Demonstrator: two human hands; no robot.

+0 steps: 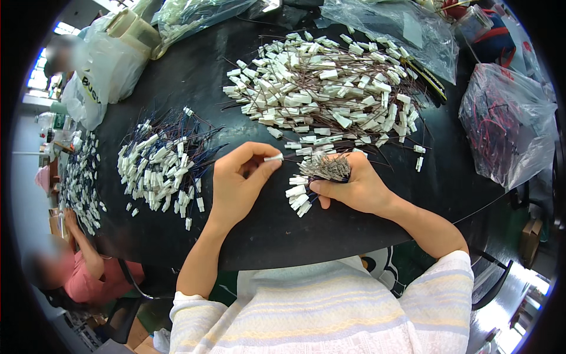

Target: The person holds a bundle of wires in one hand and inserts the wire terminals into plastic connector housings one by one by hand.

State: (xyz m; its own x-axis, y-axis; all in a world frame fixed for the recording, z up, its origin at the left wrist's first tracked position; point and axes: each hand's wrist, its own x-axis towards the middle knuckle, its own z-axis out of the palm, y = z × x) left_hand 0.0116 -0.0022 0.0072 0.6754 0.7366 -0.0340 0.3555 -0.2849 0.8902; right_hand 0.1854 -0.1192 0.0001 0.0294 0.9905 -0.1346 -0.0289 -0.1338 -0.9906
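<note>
One blocky white connector (274, 157) is pinched by the left hand (239, 182), the right hand (367, 187) clutching a silvery-tipped wire bundle (328, 168).

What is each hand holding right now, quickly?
Left hand: closed, thumb and forefinger pinching a small white connector.
Right hand: closed around a bundle of thin wires.
</note>
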